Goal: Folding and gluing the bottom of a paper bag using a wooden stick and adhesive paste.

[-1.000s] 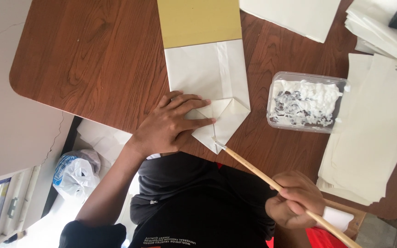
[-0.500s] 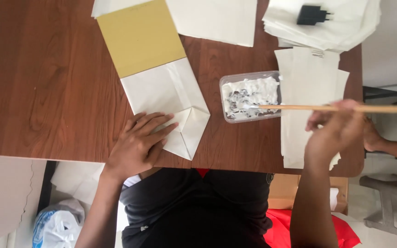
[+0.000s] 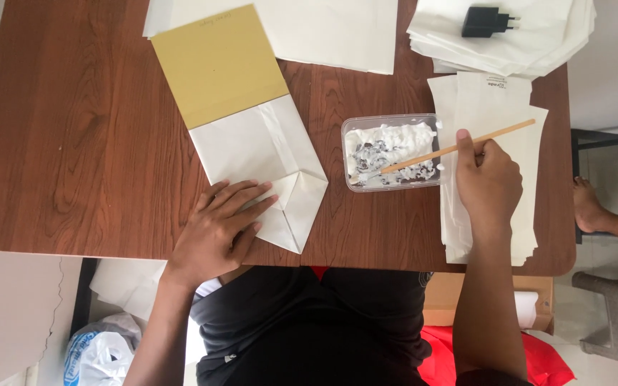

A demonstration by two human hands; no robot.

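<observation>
One stick [image 3: 459,149] between right fingers [image 3: 463,143], tip in tub [image 3: 392,152].

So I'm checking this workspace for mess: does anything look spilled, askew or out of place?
Nothing is spilled: the white paste stays inside the clear tray, where the right hand dips a wooden stick. One odd item: a black plug adapter lies on the paper stack. The left hand presses the folded paper bag, which lies at an angle.

Paper bag [image 3: 259,154] flat on surface [image 3: 73,143]; tub [image 3: 393,152] right of it; stick [image 3: 452,150] tip in tub; paper stack [image 3: 495,179] right.
</observation>
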